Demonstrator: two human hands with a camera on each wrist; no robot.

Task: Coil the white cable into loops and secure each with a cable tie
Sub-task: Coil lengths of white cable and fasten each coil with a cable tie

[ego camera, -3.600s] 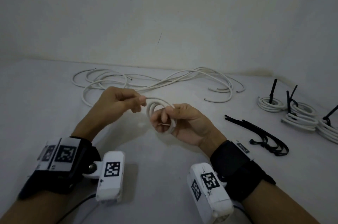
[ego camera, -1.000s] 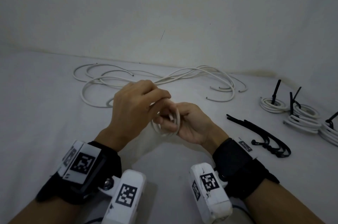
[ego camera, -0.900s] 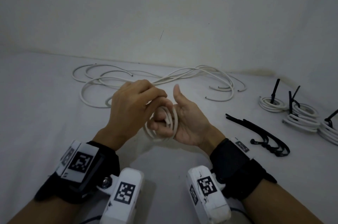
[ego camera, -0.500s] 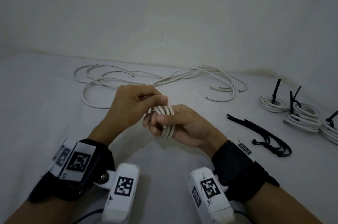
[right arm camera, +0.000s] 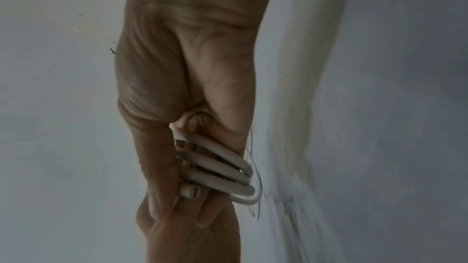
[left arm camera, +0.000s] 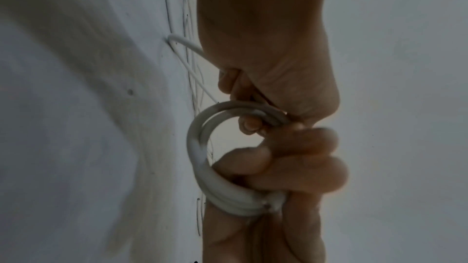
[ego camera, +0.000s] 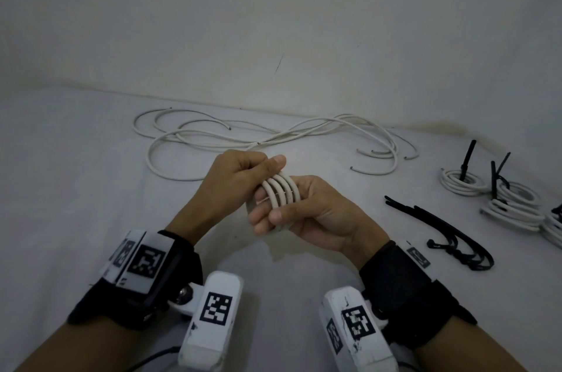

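A small coil of white cable (ego camera: 281,192) with several turns sits upright between both hands above the white surface. My right hand (ego camera: 301,210) grips its lower right side, thumb laid across the turns. My left hand (ego camera: 243,177) pinches the coil's top left with thumb and fingers. In the left wrist view the coil (left arm camera: 202,165) shows as a ring, its cut end (left arm camera: 272,204) tucked by the right fingers. In the right wrist view the coil's turns (right arm camera: 217,169) lie side by side under the palm. Loose black cable ties (ego camera: 441,228) lie to the right.
Loose lengths of white cable (ego camera: 273,137) sprawl along the back near the wall. Finished coils (ego camera: 462,184) (ego camera: 517,207) with black ties sticking up stand at the far right. The white surface (ego camera: 76,189) runs left and forward of the hands.
The cable's last length has been wound on, so the coil now shows several neat turns. My right thumb has come down across them and my left hand has shifted to the coil's top.
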